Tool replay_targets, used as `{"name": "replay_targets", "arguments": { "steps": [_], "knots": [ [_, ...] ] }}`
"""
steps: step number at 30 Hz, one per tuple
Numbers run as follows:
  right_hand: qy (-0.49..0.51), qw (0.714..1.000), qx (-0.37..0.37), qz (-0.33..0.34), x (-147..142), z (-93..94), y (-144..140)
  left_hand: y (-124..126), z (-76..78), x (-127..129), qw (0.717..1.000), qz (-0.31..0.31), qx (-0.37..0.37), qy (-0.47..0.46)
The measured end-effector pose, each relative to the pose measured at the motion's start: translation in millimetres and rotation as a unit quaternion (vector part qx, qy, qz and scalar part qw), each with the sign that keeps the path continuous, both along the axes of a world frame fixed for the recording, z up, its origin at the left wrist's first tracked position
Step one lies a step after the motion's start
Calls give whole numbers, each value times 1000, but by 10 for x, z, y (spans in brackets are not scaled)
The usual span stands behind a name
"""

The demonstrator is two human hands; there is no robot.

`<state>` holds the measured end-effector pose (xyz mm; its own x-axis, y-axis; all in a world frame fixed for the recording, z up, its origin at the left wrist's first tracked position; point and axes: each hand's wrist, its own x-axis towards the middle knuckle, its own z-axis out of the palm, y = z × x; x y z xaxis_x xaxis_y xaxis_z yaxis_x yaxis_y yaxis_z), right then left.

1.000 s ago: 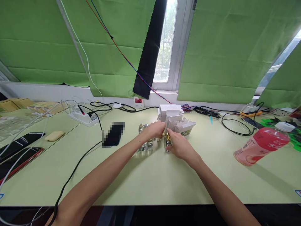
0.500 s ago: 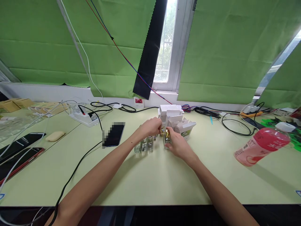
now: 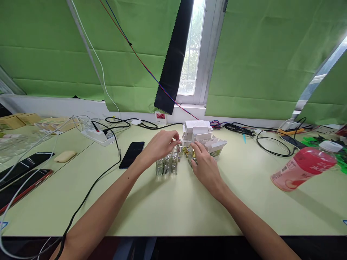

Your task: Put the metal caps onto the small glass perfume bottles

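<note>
My left hand [image 3: 163, 145] hovers over the back of a group of small clear glass bottles [image 3: 166, 165] standing close together. Its thumb and fingertips are pinched; whatever they hold is too small to make out. To the right, my right hand [image 3: 205, 167] curls around a small glass bottle [image 3: 191, 159], mostly hidden by the fingers. Shiny gold caps [image 3: 185, 150] lie just left of those fingertips. Small silvery pieces [image 3: 180, 148] sit between the two hands, beside the bottle group.
Opened white boxes [image 3: 199, 131] are piled behind my right hand. A dark phone [image 3: 132, 154] lies to the left, near a black cable [image 3: 93, 184] and a power strip [image 3: 97, 135]. A pink drink bottle [image 3: 303, 168] is at right. More cables [image 3: 240, 129] run along the wall.
My left hand has moved left, away from the gold caps beside my right hand, to above the bottle group. My right hand's fingers have spread forward over the bottle, which appears lower or tilted.
</note>
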<state>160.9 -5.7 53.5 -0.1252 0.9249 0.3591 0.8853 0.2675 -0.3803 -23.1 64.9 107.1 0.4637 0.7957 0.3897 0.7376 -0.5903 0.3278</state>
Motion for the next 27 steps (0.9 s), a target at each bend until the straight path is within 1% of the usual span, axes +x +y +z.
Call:
{"name": "replay_targets", "arguments": {
  "steps": [2, 3, 5, 11, 12, 14, 16, 20, 23, 27],
  "knots": [
    [3, 999, 31, 8, -70, 44, -23, -18, -9, -63, 999, -6, 1, -42],
    [4, 999, 32, 22, -106, 56, -18, -25, -18, -91, 998, -10, 6, -58],
    [0, 999, 9, 49, -174, 47, 33, -37, -46, -140, 996, -15, 23, -86],
    [-51, 993, -69, 82, -334, -166, 333, -68, -188, -249, 984, -10, 86, -156],
    [-66, 991, -84, 79, -356, -197, 364, -71, -222, -264, 981, -7, 96, -166],
    [-82, 990, -91, 74, -399, -236, 392, -71, -300, -291, 975, 6, 123, -186],
    [-81, 990, -88, 73, -436, -253, 383, -65, -384, -314, 970, 13, 152, -191],
    [-68, 991, -90, 69, -481, -292, 331, -57, -512, -339, 962, 4, 208, -175],
    [-43, 993, -87, 64, -489, -338, 313, -69, -547, -331, 959, 3, 234, -158],
    [-10, 994, -90, 57, -487, -385, 317, -94, -561, -304, 961, 3, 227, -157]
  ]
}}
